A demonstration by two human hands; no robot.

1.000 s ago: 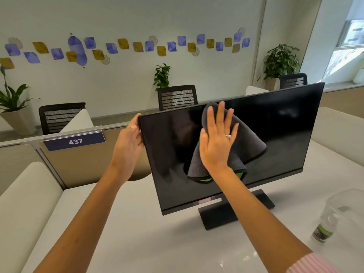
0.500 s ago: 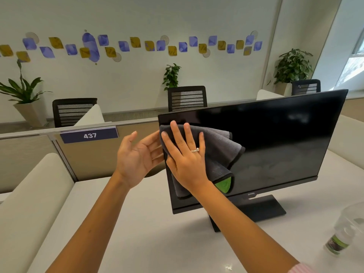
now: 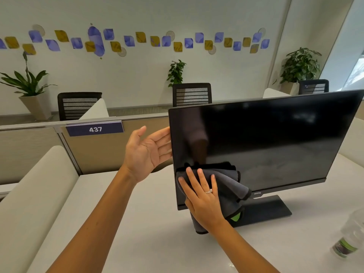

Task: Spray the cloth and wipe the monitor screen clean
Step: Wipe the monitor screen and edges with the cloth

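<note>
Your right hand (image 3: 203,201) slid cloth (image 3: 230,186) down to monitor (image 3: 266,142) lower-left corner, fingers flat, pressing; left hand (image 3: 145,152) open, fingertips touching left edge.

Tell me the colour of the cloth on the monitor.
Dark grey cloth with a bright green patch, in the head view.

My left hand (image 3: 146,152) is raised with the palm turned inward, fingers straight and relaxed, thumb up, fingertips at the monitor (image 3: 266,142) edge. My right hand (image 3: 202,198) lies flat with fingers spread, pressing the cloth (image 3: 230,186) against the screen's lower left corner. Both forearms reach forward, bare; a ring shows on my right hand.
</note>
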